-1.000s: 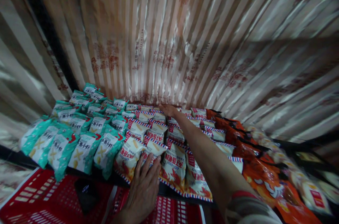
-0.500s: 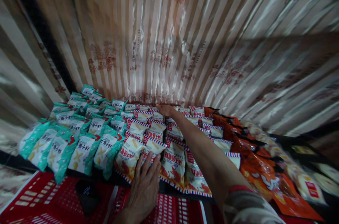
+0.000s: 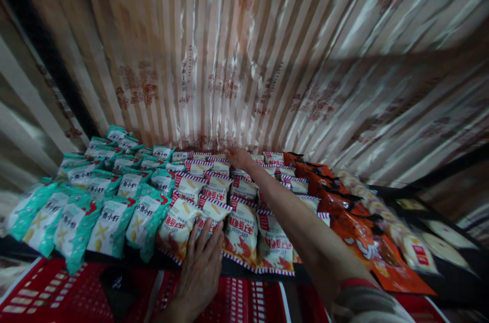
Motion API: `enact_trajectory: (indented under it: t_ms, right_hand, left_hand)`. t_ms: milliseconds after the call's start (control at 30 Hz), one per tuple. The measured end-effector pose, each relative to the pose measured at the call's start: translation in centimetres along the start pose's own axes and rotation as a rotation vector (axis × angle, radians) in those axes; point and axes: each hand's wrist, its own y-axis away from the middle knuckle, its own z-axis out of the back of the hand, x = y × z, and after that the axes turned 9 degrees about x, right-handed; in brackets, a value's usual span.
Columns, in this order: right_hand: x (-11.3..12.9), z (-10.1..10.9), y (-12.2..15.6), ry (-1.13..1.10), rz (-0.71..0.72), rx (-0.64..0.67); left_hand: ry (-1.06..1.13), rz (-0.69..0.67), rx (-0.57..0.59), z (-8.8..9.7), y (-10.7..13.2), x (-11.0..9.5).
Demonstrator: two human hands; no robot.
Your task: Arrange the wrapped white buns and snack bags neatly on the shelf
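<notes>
Rows of white and red snack bags (image 3: pixel 240 234) with striped edges stand on a dark shelf. My left hand (image 3: pixel 204 257) lies flat against the front of one of these bags (image 3: pixel 211 211), its fingers stretched out. My right hand (image 3: pixel 239 158) reaches over the rows to the rearmost bags by the back curtain. Its fingers look extended and touch or hover over the bag tops; their tips are partly hidden. Left of them stand several teal snack bags (image 3: pixel 112 226) in rows.
Orange bags (image 3: pixel 351 226) and clear-wrapped pale packs (image 3: pixel 418 254) lie to the right. Red baskets (image 3: pixel 46 292) sit below the shelf edge, with a black phone-like object (image 3: pixel 118 287) on the left one. A striped plastic curtain (image 3: pixel 229 48) hangs behind the goods.
The view has shifted slightly, so the goods appear a little further left. My left hand stays on the front bag and my right hand stays at the back row.
</notes>
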Motion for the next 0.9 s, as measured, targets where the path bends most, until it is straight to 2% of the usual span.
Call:
enact_trajectory:
  t_ms: [167,233,333,467,700,900]
  right_hand:
    - [-1.0,-0.5,5.5,-0.06,0.167,-0.309]
    - [-1.1,-1.2,8.2,-0.028,0.248,-0.352]
    - [-0.9,-1.8,11.9,0.092,0.307,-0.229]
    - [-0.5,-1.7,14.4,0.25,0.255,-0.082]
    - [-0.8,-1.2,13.9,0.373,0.108,0.09]
    - [0.2,-0.9,13.8,0.394,0.158,0.171]
  left_hand:
    - [-0.003,-0.006,-0.004,-0.1,0.1,-0.1]
    - [0.001,-0.015,-0.007,-0.1,0.2,-0.2]
    - [0.005,-0.035,-0.017,0.1,0.2,-0.5]
    - [0.035,-0.058,-0.01,0.8,0.4,-1.6]
    - [0.028,-0.123,0.055,2.1,1.4,-4.0]
    - [0.03,-0.093,0.168,2.5,1.7,-5.4]
